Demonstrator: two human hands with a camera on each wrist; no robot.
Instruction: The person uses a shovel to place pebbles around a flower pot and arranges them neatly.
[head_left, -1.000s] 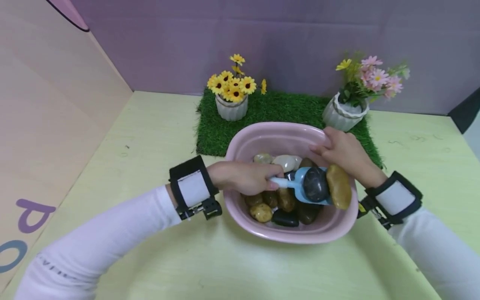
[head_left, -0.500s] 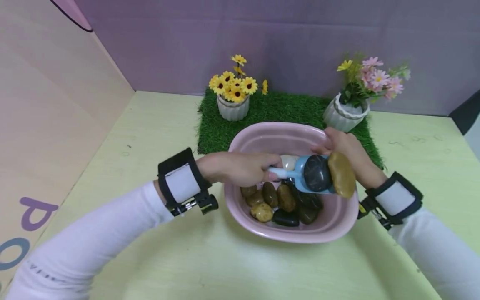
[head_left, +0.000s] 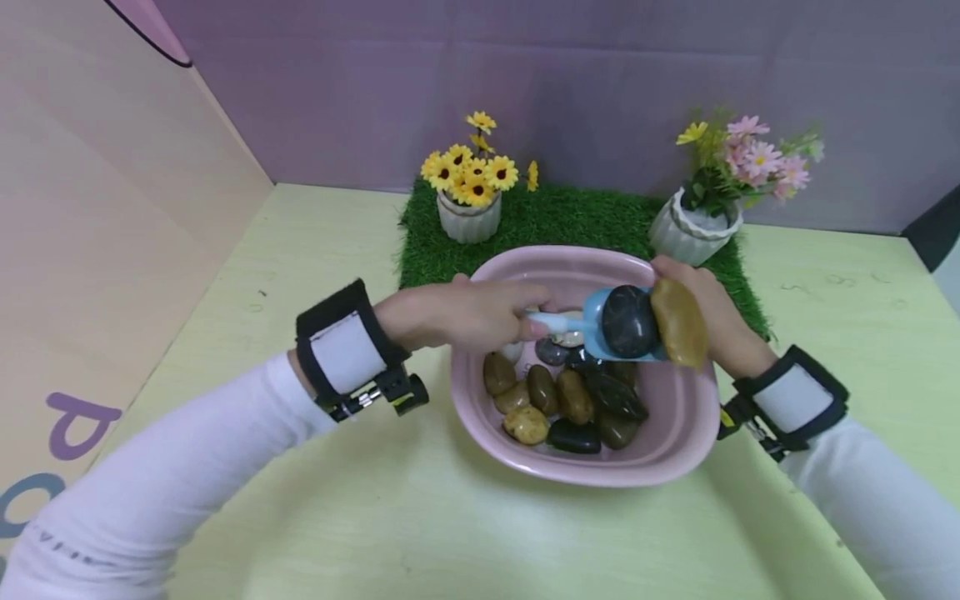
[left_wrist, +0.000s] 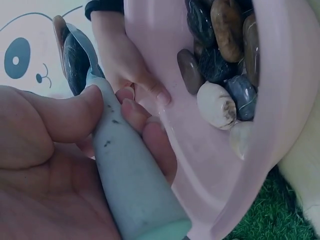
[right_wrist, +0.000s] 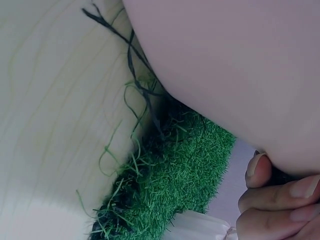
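My left hand (head_left: 465, 315) grips the pale handle of a blue scoop (head_left: 600, 329) (left_wrist: 130, 185) held above a pink basin (head_left: 675, 442) (left_wrist: 280, 100). Two stones ride on the scoop: a dark grey stone (head_left: 628, 321) and a tan stone (head_left: 678, 323) at its outer edge. Several brown, black and white stones (head_left: 570, 400) (left_wrist: 220, 65) lie in the basin's bottom. My right hand (head_left: 712, 321) (right_wrist: 280, 200) grips the basin's far right rim, partly hidden behind the scoop's load. The basin's outer wall (right_wrist: 240, 60) fills the right wrist view.
A green turf mat (head_left: 540, 221) (right_wrist: 170, 170) lies behind the basin. On it stand a white pot of yellow flowers (head_left: 468, 196) and a white pot of pink flowers (head_left: 705, 217). The table (head_left: 450, 533) is pale yellow-green, with a peach wall at left and a purple wall behind.
My left hand has lifted the loaded scoop up and slightly back, out of the stones in the basin. My right hand stays on the rim.
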